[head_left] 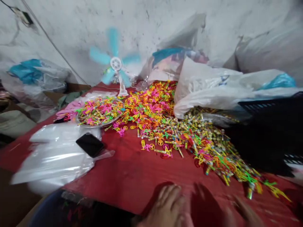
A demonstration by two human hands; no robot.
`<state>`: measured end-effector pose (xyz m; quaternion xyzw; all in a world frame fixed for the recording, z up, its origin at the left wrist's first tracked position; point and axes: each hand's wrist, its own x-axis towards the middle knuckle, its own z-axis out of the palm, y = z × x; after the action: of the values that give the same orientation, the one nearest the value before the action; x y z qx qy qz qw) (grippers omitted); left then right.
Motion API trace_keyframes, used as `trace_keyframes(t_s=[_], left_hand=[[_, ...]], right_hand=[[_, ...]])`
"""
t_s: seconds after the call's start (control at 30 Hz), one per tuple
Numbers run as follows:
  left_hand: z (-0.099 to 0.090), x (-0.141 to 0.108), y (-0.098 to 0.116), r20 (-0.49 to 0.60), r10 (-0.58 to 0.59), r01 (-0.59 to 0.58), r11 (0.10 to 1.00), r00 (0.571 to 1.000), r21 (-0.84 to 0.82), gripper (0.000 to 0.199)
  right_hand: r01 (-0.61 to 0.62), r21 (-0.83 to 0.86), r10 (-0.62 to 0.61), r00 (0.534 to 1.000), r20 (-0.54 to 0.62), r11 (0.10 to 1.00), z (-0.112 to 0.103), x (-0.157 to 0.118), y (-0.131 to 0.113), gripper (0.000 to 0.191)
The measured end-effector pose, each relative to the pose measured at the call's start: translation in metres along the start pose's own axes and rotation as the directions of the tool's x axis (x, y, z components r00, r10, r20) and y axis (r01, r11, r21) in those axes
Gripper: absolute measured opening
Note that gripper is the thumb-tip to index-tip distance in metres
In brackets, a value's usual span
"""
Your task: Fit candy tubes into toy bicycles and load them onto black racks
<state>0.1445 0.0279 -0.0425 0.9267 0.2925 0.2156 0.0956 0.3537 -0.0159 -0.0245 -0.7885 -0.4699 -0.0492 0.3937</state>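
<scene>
Noted at bottom centre: left hand (167, 205), back upward, fingers side by side; cannot tell if holding anything. At bottom right: right hand (247, 212), badly blurred; cannot tell if spread or gripping. Both over red table (123, 179). Just beyond, from right of frame to centre: loose heap of patterned tubes (210, 135) and bright plastic pieces (153, 105). At left: dark phone (90, 145) on clear bags (56, 157). Farther, left of centre: round tray (100, 125), filled with similar pieces. Behind: blue fan (115, 63), blades blurred, before stained wall (132, 15).
</scene>
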Motion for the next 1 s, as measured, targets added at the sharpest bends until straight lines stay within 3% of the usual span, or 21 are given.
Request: trace_keyframes(t_s=[0.03, 0.1, 0.13, 0.2, 0.27, 0.37, 0.47, 0.57, 0.67, 0.7, 0.77, 0.87, 0.9, 0.93, 1.0], left_hand=[[-0.008, -0.010, -0.014, -0.026, -0.082, 0.082, 0.997, 0.996, 0.004, 0.049], [-0.022, -0.028, -0.037, -0.106, -0.221, 0.223, 0.975, 0.969, 0.003, 0.052], [-0.027, -0.035, -0.047, -0.155, -0.276, 0.279, 0.960, 0.949, 0.001, 0.053], [-0.031, -0.048, -0.062, -0.236, -0.356, 0.365, 0.931, 0.904, -0.004, 0.052], [-0.030, -0.061, -0.075, -0.294, -0.399, 0.416, 0.909, 0.868, -0.007, 0.051], [-0.030, -0.077, -0.091, -0.391, -0.443, 0.464, 0.885, 0.807, -0.046, 0.049], [-0.050, -0.087, -0.109, -0.434, -0.529, 0.549, 0.831, 0.729, -0.090, 0.045], [-0.086, -0.088, -0.142, -0.546, -0.585, 0.664, 0.744, 0.600, -0.068, 0.038], [-0.123, -0.088, -0.188, -0.636, -0.656, 0.844, 0.536, 0.405, -0.015, 0.035], [-0.133, -0.088, -0.200, -0.640, -0.668, 0.872, 0.490, 0.379, 0.006, 0.034], [-0.145, -0.087, -0.214, -0.647, -0.643, 0.863, 0.503, 0.409, 0.046, 0.028], [-0.137, -0.089, -0.210, -0.635, -0.530, 0.740, 0.665, 0.562, 0.099, 0.029], [-0.127, -0.091, -0.205, -0.625, -0.487, 0.687, 0.718, 0.611, 0.113, 0.029], [-0.114, -0.095, -0.201, -0.634, -0.429, 0.631, 0.767, 0.643, 0.120, 0.028], [-0.083, -0.104, -0.193, -0.620, -0.331, 0.507, 0.853, 0.711, 0.126, 0.029]], right_hand=[[0.097, 0.037, -0.098, 0.995, 0.023, 0.995, 0.020, 0.016, -0.019, 0.046], [0.411, 0.181, -0.438, 0.885, 0.157, 0.894, 0.067, 0.050, -0.062, 0.046], [0.489, 0.197, -0.521, 0.836, 0.172, 0.850, 0.091, 0.065, -0.083, 0.043], [0.566, 0.125, -0.578, 0.783, 0.228, 0.815, 0.133, 0.086, -0.118, 0.046], [0.608, 0.012, -0.580, 0.752, 0.313, 0.794, 0.161, 0.092, -0.136, 0.048], [0.680, -0.074, -0.607, 0.693, 0.387, 0.729, 0.176, 0.078, -0.131, 0.047], [0.716, -0.076, -0.652, 0.670, 0.355, 0.694, 0.172, 0.059, -0.107, 0.045], [0.740, -0.046, -0.697, 0.651, 0.301, 0.671, 0.171, 0.054, -0.088, 0.047], [0.752, -0.011, -0.720, 0.635, 0.280, 0.659, 0.177, 0.057, -0.081, 0.046], [0.747, 0.014, -0.720, 0.635, 0.280, 0.665, 0.177, 0.058, -0.081, 0.044], [0.733, 0.105, -0.722, 0.616, 0.315, 0.672, 0.170, 0.058, -0.086, 0.042], [0.687, 0.284, -0.721, 0.508, 0.471, 0.669, 0.149, 0.067, -0.101, 0.051], [0.653, 0.296, -0.692, 0.507, 0.514, 0.697, 0.142, 0.076, -0.106, 0.051], [0.618, 0.295, -0.663, 0.532, 0.526, 0.729, 0.135, 0.089, -0.110, 0.049], [0.568, 0.246, -0.616, 0.676, 0.405, 0.785, 0.120, 0.125, -0.110, 0.037]])
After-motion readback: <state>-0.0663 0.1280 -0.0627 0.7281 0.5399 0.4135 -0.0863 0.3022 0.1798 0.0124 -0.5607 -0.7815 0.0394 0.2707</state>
